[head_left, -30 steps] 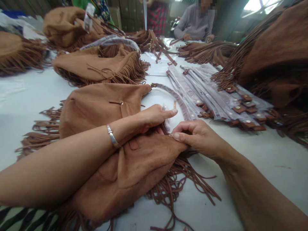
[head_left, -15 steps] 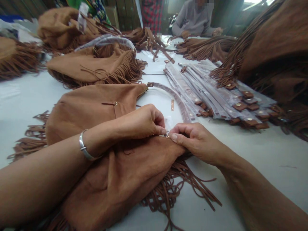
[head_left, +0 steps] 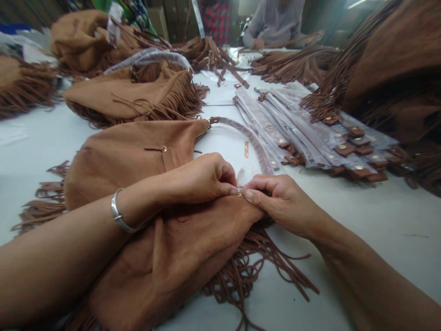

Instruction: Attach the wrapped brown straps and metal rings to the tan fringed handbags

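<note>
A brown fringed bag (head_left: pixel 193 243) lies open on the white table in front of me. At its near edge, my left hand (head_left: pixel 215 179) and my right hand (head_left: pixel 275 197) meet, each with thumb and forefinger pinched. Between the fingertips shows a small gold-coloured metal zipper pull (head_left: pixel 239 194); part of it is hidden by the fingers. My right fingertips also press on the bag's edge close by. A plastic-wrapped handle (head_left: pixel 257 138) curves from the bag's far corner behind my hands. On the far panel sits a small zipped pocket (head_left: pixel 164 149).
Plastic-wrapped straps (head_left: pixel 292 128) lie piled to the right, beside a tall heap of fringed brown bags (head_left: pixel 389 69). Another fringed bag (head_left: pixel 127 92) rests beyond mine. A small tan strip (head_left: pixel 246 149) lies inside the handle's curve. Across the table a person in a grey top (head_left: pixel 275 23) handles straps.
Both my hands keep nearly the same pinch at the bag's edge, with only slight finger movement. Across the table, the person's hand has lifted a strap.
</note>
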Demonstrator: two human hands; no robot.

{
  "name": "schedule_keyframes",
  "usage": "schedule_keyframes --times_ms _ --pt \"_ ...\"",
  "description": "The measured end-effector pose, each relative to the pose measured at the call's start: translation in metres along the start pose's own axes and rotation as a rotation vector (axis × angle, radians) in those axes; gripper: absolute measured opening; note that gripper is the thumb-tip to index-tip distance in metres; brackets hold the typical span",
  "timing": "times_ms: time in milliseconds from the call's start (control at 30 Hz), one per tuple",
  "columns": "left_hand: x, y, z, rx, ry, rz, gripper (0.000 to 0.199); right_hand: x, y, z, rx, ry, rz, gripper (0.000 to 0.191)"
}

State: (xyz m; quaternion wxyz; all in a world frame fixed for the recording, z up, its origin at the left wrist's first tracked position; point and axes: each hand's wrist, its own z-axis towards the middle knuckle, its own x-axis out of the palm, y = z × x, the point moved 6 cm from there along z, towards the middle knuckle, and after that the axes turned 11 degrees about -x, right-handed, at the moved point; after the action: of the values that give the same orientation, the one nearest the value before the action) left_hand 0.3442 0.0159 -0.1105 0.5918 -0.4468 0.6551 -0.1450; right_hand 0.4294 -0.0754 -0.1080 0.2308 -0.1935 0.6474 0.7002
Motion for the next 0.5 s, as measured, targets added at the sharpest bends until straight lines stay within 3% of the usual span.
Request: schedule_keyframes --times_ms 500 --pt "0.006 -0.016 -0.007 0.066 -0.131 0.337 0.018 0.000 -0.002 0.000 -0.008 -0.016 -0.053 0.023"
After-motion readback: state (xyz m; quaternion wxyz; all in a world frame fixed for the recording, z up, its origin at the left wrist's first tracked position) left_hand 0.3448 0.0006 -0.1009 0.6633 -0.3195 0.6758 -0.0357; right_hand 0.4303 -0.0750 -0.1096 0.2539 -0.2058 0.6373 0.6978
